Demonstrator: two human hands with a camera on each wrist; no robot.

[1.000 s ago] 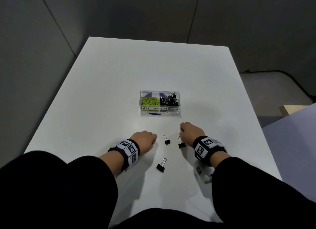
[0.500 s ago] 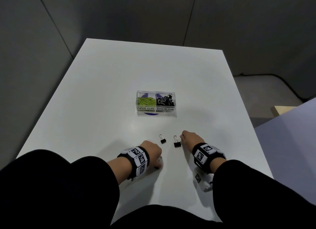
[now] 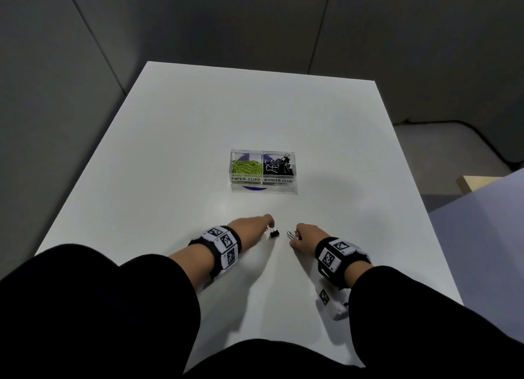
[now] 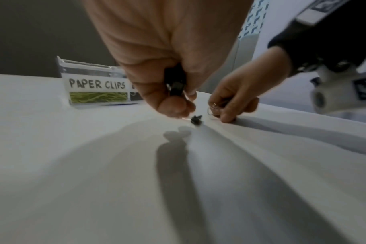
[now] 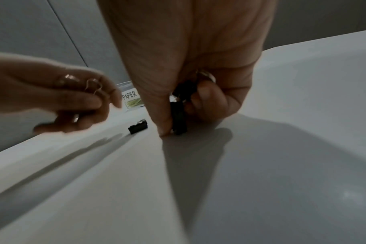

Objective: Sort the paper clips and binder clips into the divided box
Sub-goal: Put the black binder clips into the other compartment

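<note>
A clear divided box (image 3: 262, 180) stands mid-table, green paper clips (image 3: 246, 166) in its left cell, black binder clips (image 3: 279, 166) in its right. One loose black binder clip (image 3: 274, 233) lies on the table between my hands, also in the left wrist view (image 4: 196, 119) and the right wrist view (image 5: 137, 128). My left hand (image 3: 269, 227) hovers just over it, curled round another binder clip (image 4: 175, 85) in its palm. My right hand (image 3: 296, 235) pinches a binder clip (image 5: 179, 118) upright against the table, its wire handles (image 3: 291, 234) sticking out.
The white table (image 3: 198, 152) ends close behind my wrists and at the right edge. A pale grey surface (image 3: 487, 223) and a wooden corner (image 3: 470, 181) stand beyond the right edge. Grey walls surround the far side.
My left hand picked up the nearest binder clip, then moved forward to the middle one. My right hand closed on the clip beside it and lifted it on end.
</note>
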